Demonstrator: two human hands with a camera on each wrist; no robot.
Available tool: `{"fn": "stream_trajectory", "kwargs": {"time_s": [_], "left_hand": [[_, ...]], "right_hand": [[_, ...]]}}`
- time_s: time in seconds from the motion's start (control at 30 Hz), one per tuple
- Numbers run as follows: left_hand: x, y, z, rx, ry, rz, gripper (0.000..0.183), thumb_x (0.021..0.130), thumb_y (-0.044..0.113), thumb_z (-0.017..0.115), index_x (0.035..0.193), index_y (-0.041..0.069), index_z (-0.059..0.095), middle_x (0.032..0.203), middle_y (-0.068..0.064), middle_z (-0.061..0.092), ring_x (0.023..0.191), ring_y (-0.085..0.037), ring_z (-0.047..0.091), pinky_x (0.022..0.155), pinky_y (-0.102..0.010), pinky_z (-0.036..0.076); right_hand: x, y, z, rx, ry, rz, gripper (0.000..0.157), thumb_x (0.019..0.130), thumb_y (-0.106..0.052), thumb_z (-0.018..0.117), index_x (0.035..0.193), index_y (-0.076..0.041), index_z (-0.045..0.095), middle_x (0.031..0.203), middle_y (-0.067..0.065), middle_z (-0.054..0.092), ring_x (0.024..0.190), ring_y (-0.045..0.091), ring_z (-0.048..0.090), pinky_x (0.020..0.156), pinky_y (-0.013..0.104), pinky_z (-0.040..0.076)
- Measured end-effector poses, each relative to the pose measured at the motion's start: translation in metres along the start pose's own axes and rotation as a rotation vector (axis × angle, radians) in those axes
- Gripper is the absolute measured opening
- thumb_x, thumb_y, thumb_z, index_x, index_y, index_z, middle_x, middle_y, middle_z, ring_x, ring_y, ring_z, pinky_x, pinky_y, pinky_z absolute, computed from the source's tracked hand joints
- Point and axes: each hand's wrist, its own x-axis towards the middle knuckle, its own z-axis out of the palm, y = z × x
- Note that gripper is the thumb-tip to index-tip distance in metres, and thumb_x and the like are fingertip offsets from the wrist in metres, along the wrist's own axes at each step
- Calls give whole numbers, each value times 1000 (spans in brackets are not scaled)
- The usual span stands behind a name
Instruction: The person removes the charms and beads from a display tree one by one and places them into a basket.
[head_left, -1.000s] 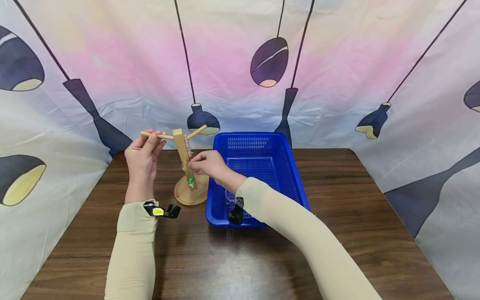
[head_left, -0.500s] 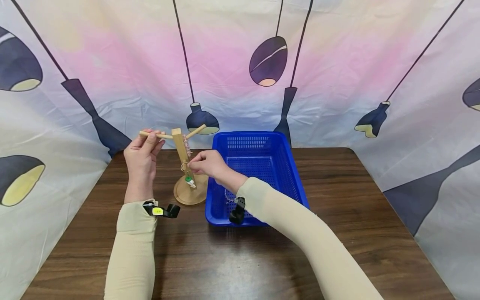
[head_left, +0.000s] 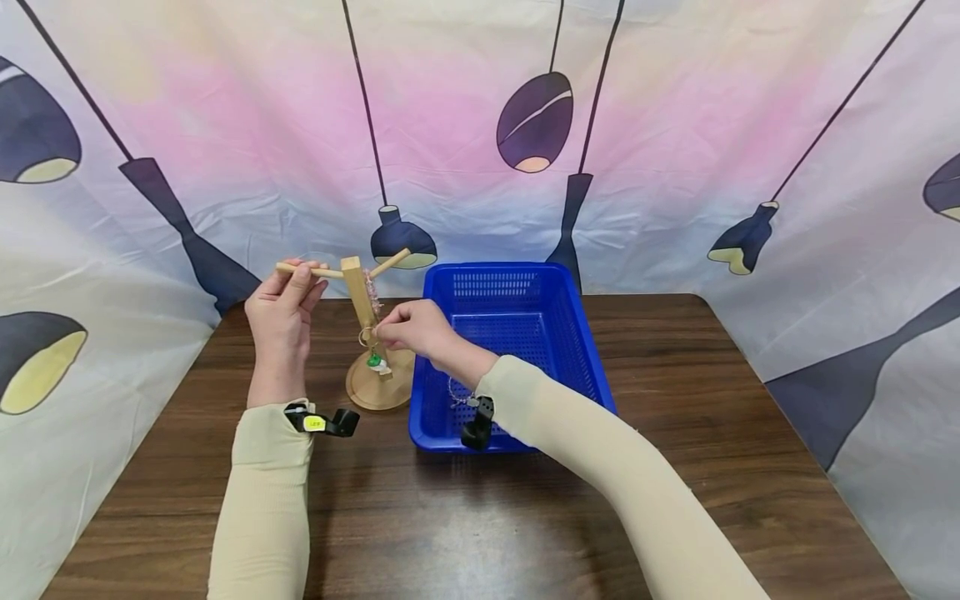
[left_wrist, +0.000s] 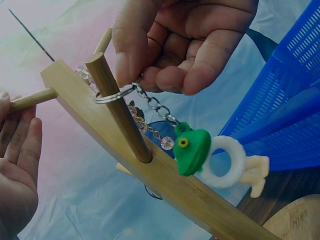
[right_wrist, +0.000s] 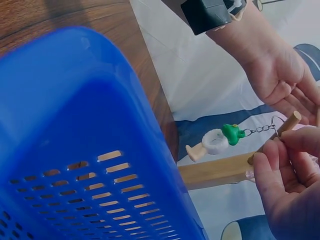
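A wooden stand with a square post, side pegs and a round base rises from the table beside the basket. My left hand grips the stand's left upper peg. With thumb and fingertips my right hand pinches the metal ring of a keychain. That ring encircles a short front peg, near its free end. From its chain dangles a green frog-headed figure with a white ring body and pale legs. A pink beaded strand hangs at the post's right peg.
A blue perforated basket stands right of the stand, under my right forearm. Inside it lies a thin beaded strand. The brown table meets a lamp-patterned cloth at its back edge.
The green-headed figure has swung and tilted, its pale legs now pointing to the right. Both hands keep nearly the same places; the head view has shifted slightly.
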Motion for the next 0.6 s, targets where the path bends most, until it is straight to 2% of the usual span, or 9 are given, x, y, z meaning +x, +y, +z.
{"fn": "stream_trajectory", "kwargs": {"time_s": [0.23, 0.4, 0.47, 0.6], "left_hand": [[0, 1, -1, -4, -2, -6, 4, 87, 1, 71, 90, -2, 70, 84, -9, 77, 80, -15, 75, 75, -24, 63], [0, 1, -2, -7, 0, -2, 4, 86, 1, 72, 90, -1, 70, 83, -9, 77, 80, -16, 75, 75, -24, 63], [0, 1, -1, -8, 2, -6, 3, 87, 0, 71, 90, -1, 70, 83, -9, 77, 80, -16, 75, 75, -24, 63], [0, 0, 0, 2, 7, -10, 2, 89, 0, 69, 90, -1, 70, 83, -9, 76, 80, -15, 75, 75, -24, 63]], "right_hand": [[-2, -1, 0, -1, -16, -8, 8, 89, -1, 68, 91, 5, 73, 90, 12, 72, 72, 10, 65, 86, 35, 63], [-5, -2, 0, -6, -32, -16, 8, 89, -2, 69, 91, 4, 73, 99, 15, 73, 72, 9, 65, 79, 27, 64], [-7, -3, -2, -2, -40, -20, 9, 89, -2, 69, 92, 5, 73, 103, 17, 73, 75, 13, 69, 76, 25, 64], [-9, -5, -6, -5, -64, -44, 11, 89, -3, 69, 94, 6, 73, 106, 19, 73, 77, 15, 70, 79, 28, 64]]}}
